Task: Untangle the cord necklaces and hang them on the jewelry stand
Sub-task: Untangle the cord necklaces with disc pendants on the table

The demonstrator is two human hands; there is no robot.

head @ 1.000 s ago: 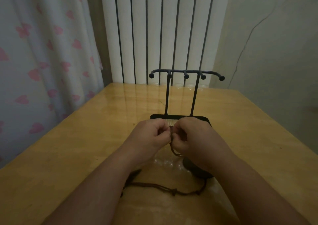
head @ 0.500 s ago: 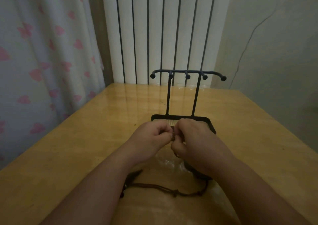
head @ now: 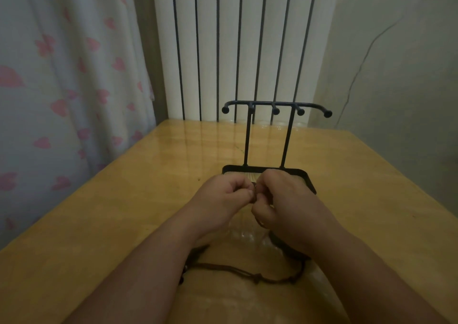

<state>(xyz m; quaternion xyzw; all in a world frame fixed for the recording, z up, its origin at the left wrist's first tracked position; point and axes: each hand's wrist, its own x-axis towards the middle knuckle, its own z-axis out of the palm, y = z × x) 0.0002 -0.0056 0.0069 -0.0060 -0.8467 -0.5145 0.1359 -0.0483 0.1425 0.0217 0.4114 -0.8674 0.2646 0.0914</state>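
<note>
COUNT | worktop (head: pixel 99 224): 1 | hands: 2, left hand (head: pixel 223 199) and right hand (head: pixel 287 199) | jewelry stand (head: pixel 275 111), 12 o'clock of hands: 1; uprights 2; crossbar 1; ball tips plainly seen 4 | cord necklaces (head: pixel 258 277), 6 o'clock of hands: tangled, number cannot be told; knots seen 1 | radiator (head: pixel 247 38): 1 | curtain (head: pixel 62 75), 10 o'clock: 1

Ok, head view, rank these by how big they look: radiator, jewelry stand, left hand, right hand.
1. radiator
2. jewelry stand, by outline
3. left hand and right hand: they look alike, and nearness to the camera enlarges both.
</note>
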